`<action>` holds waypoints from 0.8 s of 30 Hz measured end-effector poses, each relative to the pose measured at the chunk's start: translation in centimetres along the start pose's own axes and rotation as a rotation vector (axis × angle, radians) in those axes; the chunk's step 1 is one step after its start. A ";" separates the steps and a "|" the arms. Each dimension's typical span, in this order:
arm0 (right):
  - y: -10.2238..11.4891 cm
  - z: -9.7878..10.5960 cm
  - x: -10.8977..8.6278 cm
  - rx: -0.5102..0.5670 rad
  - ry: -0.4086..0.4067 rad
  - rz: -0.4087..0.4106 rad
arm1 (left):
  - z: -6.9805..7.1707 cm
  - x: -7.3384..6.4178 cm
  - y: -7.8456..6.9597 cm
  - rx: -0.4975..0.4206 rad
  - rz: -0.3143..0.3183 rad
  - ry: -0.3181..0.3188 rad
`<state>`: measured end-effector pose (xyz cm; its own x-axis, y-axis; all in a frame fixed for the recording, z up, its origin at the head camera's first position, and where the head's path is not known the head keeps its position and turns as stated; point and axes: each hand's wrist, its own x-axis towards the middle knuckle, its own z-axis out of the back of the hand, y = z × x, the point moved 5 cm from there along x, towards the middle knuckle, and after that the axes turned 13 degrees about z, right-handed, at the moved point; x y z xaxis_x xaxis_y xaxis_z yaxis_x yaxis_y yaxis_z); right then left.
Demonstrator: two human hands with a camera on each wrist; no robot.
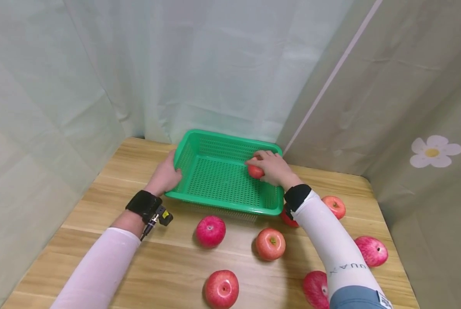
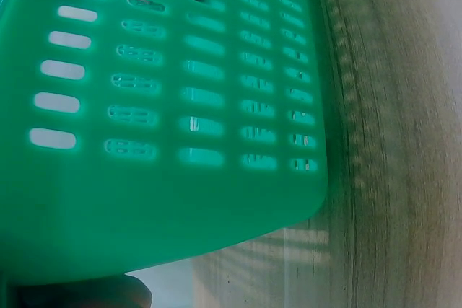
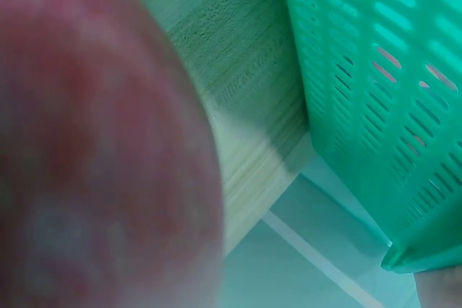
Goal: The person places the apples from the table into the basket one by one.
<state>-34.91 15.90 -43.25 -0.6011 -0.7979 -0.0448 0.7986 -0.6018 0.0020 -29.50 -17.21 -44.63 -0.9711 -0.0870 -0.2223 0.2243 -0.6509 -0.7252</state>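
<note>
A green plastic basket (image 1: 226, 178) with slotted walls stands at the back of the wooden table. My left hand (image 1: 165, 174) grips its left rim, thumb over the edge. Inside the basket, toward its right end, my right hand (image 1: 274, 168) holds a red apple (image 1: 256, 171) between thumb and fingers. The left wrist view is filled by the basket's slotted wall (image 2: 166, 200), with a dark fingertip (image 2: 86, 292) at the bottom. In the right wrist view, a blurred apple (image 3: 101, 149) looms close at left, beside the basket's outer wall (image 3: 361, 120).
In front of the basket lie a pink apple (image 1: 210, 231), a light red apple (image 1: 270, 243) and a red apple (image 1: 222, 288). More apples lie around my right forearm, some partly hidden, including one (image 1: 371, 251) near the table's right edge. Curtains (image 1: 230, 64) hang behind the table.
</note>
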 end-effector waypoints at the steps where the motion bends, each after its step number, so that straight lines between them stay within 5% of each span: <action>1: 0.0 0.0 0.0 -0.007 -0.003 0.005 | 0.0 0.0 0.0 0.001 -0.006 -0.002; 7: 0.7 -0.4 0.2 -0.030 -0.031 0.048 | 0.1 0.0 0.6 0.027 -0.017 -0.024; 16: 0.6 -1.1 -0.2 -0.049 0.016 -0.020 | -0.4 0.1 0.9 0.040 -0.021 -0.012; 24: 0.5 -1.2 0.1 -0.007 -0.069 0.009 | -0.4 0.2 1.2 0.056 -0.031 -0.011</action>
<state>-34.53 15.53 -44.45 -0.5943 -0.8038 0.0240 0.8040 -0.5946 -0.0053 -29.40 -17.71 -45.77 -0.9785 -0.0741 -0.1925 0.1891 -0.6947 -0.6940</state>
